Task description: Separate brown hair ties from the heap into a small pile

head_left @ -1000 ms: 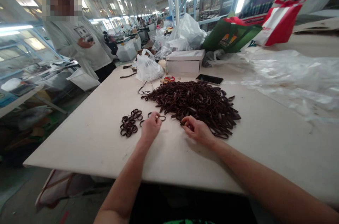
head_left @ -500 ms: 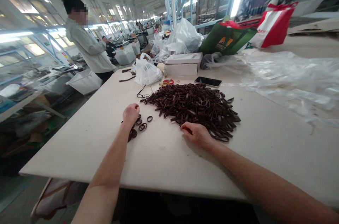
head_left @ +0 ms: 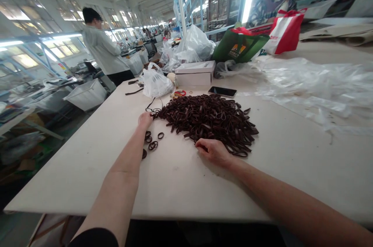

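Observation:
A heap of dark brown strap loops lies on the pale table in front of me. My left hand is at the heap's left tip, its fingers drawn together against the dark loops there; what they pinch, if anything, is too small to make out. Several small rolled dark rings lie beside my left forearm, partly hidden by it. At the heap's near edge, my right hand rests on the table with thumb and fingers pinched. Whatever is between those fingertips cannot be seen clearly.
Behind the heap are red-handled scissors, a phone, a white plastic bag and a white box. Farther back stand a green bag and a red-and-white bag. Clear plastic sheeting covers the right. A person stands beyond the left edge.
My left hand has moved away from the small rings, forward to the heap's left tip. The right hand stays pinched at the near edge. The camera view has shifted slightly.

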The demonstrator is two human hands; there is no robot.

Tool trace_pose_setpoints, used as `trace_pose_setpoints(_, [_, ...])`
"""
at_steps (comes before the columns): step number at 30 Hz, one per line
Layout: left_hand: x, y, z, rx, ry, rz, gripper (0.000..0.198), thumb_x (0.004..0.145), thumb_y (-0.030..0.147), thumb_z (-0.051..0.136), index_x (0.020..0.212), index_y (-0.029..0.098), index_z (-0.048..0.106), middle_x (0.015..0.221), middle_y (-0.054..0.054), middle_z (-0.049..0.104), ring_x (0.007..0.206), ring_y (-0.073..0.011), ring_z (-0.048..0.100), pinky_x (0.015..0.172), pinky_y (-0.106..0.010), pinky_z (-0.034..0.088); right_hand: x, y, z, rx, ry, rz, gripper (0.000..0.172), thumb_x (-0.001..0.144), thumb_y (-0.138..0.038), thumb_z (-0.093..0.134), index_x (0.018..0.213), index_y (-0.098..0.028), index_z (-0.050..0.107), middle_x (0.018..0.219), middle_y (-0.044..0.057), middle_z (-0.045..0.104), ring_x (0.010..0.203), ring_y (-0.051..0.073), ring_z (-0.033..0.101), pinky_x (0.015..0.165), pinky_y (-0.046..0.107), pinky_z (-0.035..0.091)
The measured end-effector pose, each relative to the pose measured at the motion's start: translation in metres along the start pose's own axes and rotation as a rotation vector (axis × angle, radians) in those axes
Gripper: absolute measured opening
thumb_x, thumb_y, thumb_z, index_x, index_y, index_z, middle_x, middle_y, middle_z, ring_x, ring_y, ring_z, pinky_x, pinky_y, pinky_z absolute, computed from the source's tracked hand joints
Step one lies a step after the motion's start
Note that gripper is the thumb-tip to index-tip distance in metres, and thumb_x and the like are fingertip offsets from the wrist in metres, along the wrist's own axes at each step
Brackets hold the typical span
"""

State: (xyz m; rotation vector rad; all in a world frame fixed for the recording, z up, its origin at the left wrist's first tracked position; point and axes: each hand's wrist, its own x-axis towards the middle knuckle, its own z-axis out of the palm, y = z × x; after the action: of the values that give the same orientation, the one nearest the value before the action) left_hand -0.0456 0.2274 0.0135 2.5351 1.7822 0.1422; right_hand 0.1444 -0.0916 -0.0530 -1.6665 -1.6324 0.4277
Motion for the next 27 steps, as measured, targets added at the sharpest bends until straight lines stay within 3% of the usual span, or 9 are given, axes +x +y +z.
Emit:
trace_pose_setpoints(4, [-0.016, 0.001, -0.015, -0.054, -0.023, -0.045, 0.02, 0.079, 0.022, 0.059, 0.094, 0.013, 0.069, 0.1, -0.013, 0.073, 0.094, -0.0239, 0.065, 0.077, -0.029, 0.044, 0.0, 0.001, 0.0, 0.015, 0.014, -0.01, 0.02, 0.087, -0.023, 0.05, 0.093, -0.02, 0.069, 0.087, 0.003, 0.071, 0.076, 0.017, 0.063, 0.071, 0.026, 0.044])
trace_pose_setpoints(7, [-0.051, 0.021, -0.018, -0.141, 0.023, 0.03, 0.021, 0.084, 0.026, 0.054, 0.099, 0.015, 0.064, 0.088, -0.007, 0.073, 0.082, -0.018, 0.065, 0.071, -0.026, 0.044, -0.001, 0.0, 0.001, 0.079, 0.055, -0.025, 0.02, 0.088, -0.024, 0.049, 0.096, -0.02, 0.067, 0.082, 0.001, 0.068, 0.07, 0.014, 0.058, 0.067, 0.025, 0.042])
trace_pose_setpoints(10, [-0.107, 0.057, -0.004, -0.46, 0.031, 0.283, 0.012, 0.084, 0.024, 0.052, 0.091, 0.018, 0.059, 0.076, 0.0, 0.068, 0.067, -0.0123, 0.062, 0.064, -0.023, 0.042, 0.0, 0.001, 0.005, 0.237, 0.105, 0.0, 0.029, 0.089, -0.029, 0.049, 0.115, -0.02, 0.06, 0.088, 0.001, 0.066, 0.062, 0.011, 0.051, 0.061, 0.023, 0.042])
trace_pose_setpoints(12, [-0.144, 0.082, 0.012, -0.647, -0.034, 0.388, 0.007, 0.08, 0.025, 0.057, 0.083, 0.018, 0.057, 0.071, 0.002, 0.064, 0.062, -0.0117, 0.06, 0.06, -0.022, 0.041, 0.003, 0.003, 0.008, 0.381, 0.121, 0.028, 0.04, 0.09, -0.032, 0.049, 0.128, -0.021, 0.052, 0.1, 0.003, 0.065, 0.061, 0.01, 0.052, 0.059, 0.023, 0.044])
trace_pose_setpoints(15, [-0.182, 0.112, 0.032, -0.812, -0.133, 0.461, 0.005, 0.074, 0.02, 0.059, 0.077, 0.018, 0.055, 0.068, 0.003, 0.06, 0.061, -0.0109, 0.056, 0.058, -0.022, 0.04, 0.007, 0.006, 0.01, 0.493, 0.131, 0.012, 0.044, 0.088, -0.035, 0.051, 0.13, -0.02, 0.052, 0.111, 0.007, 0.065, 0.081, 0.015, 0.061, 0.074, 0.027, 0.051])
trace_pose_setpoints(17, [-0.193, 0.122, 0.037, -0.889, -0.149, 0.466, 0.006, 0.072, 0.018, 0.06, 0.077, 0.018, 0.056, 0.069, 0.003, 0.06, 0.063, -0.0107, 0.054, 0.059, -0.021, 0.04, 0.009, 0.007, 0.009, 0.512, 0.144, 0.015, 0.037, 0.088, -0.036, 0.052, 0.12, -0.02, 0.06, 0.109, 0.007, 0.067, 0.092, 0.019, 0.062, 0.082, 0.03, 0.051])
trace_pose_setpoints(22, [-0.191, 0.116, 0.036, -1.164, -0.282, 0.409, 0.009, 0.074, 0.023, 0.059, 0.079, 0.016, 0.058, 0.063, 0.003, 0.057, 0.058, -0.0101, 0.051, 0.056, -0.022, 0.04, 0.009, 0.006, 0.004, 0.404, 0.11, 0.08, 0.029, 0.088, -0.035, 0.05, 0.103, -0.02, 0.068, 0.084, 0.003, 0.07, 0.072, 0.018, 0.063, 0.069, 0.029, 0.051])
trace_pose_setpoints(27, [-0.196, 0.108, 0.038, -1.227, -0.376, 0.388, 0.018, 0.069, 0.027, 0.07, 0.076, 0.015, 0.059, 0.06, 0.003, 0.056, 0.054, -0.0089, 0.05, 0.053, -0.021, 0.039, 0.008, 0.006, 0.003, 0.293, 0.122, 0.055, 0.024, 0.086, -0.03, 0.053, 0.099, -0.022, 0.072, 0.092, 0.004, 0.072, 0.084, 0.02, 0.065, 0.082, 0.032, 0.049])
